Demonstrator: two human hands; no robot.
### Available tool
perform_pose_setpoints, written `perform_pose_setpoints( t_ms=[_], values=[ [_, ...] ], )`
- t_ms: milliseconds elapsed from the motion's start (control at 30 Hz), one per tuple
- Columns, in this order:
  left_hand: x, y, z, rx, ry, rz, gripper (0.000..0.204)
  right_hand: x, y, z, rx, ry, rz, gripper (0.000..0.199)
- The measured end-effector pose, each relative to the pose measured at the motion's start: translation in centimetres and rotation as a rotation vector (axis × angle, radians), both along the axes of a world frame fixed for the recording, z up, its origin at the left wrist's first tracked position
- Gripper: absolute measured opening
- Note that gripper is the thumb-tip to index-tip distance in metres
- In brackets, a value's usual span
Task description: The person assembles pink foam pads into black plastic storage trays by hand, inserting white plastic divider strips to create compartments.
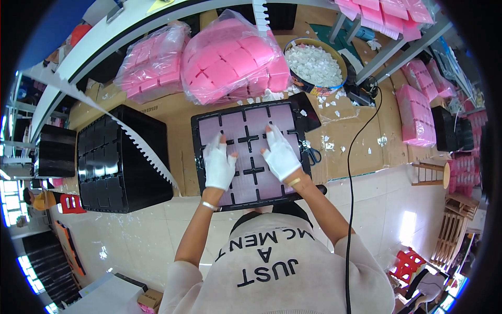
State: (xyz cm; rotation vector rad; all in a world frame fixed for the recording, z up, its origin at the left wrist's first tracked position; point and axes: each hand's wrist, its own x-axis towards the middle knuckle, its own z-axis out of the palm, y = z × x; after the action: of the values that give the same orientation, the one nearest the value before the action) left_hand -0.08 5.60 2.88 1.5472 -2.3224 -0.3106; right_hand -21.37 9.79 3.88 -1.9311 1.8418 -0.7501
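Observation:
A black tray with cross-shaped dividers lies in front of me at the near edge of the cardboard-covered table, its compartments filled with pale pink-purple pieces. Both my hands wear white gloves that leave some fingertips bare. My left hand rests on the pieces left of the middle, fingers extended and thumb apart. On the right half of the tray my right hand lies in the same way, fingers stretched forward. Neither hand grips anything that I can see. Beside the tray's right edge is a pair of scissors.
Stacked black trays stand at the left, with a white toothed strip hanging before them. Bagged pink foam blocks sit at the back, beside a tub of white scraps. A black cable runs down at the right.

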Motion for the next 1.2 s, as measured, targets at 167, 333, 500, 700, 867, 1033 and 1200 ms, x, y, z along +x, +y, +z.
perform_pose_setpoints(
  t_ms=[167,333,500,700,867,1033,1200],
  values=[
    [-0.3,-3.5,-4.2,-0.017,-0.15,0.069,0.075,-0.3,-4.6,-5.0,0.006,0.416,-0.087,0.075],
    [1.5,-5.0,-3.6,-0.101,-0.342,0.063,0.074,-2.5,-5.9,-5.1,0.157,0.724,-0.099,0.079],
    [1.5,-5.5,-3.4,-0.191,-0.411,0.079,0.068,-3.2,-6.7,-5.8,0.095,0.564,-0.184,0.076],
    [1.7,-4.2,-3.3,-0.223,-0.343,0.121,0.067,-3.5,-4.0,-2.9,0.104,0.28,-0.083,0.062],
    [0.6,6.9,-0.3,-0.034,-0.12,-0.267,0.073,1.8,8.7,-1.5,0.052,0.248,-0.034,0.07],
    [2.9,11.1,-0.8,0.081,-0.085,-0.453,0.074,1.8,14.6,-3.2,0.176,0.412,-0.083,0.079],
    [5.8,11.6,1.0,0.143,-0.184,-0.426,0.072,1.2,16.2,-2.8,0.178,0.425,-0.138,0.076]
  ],
)
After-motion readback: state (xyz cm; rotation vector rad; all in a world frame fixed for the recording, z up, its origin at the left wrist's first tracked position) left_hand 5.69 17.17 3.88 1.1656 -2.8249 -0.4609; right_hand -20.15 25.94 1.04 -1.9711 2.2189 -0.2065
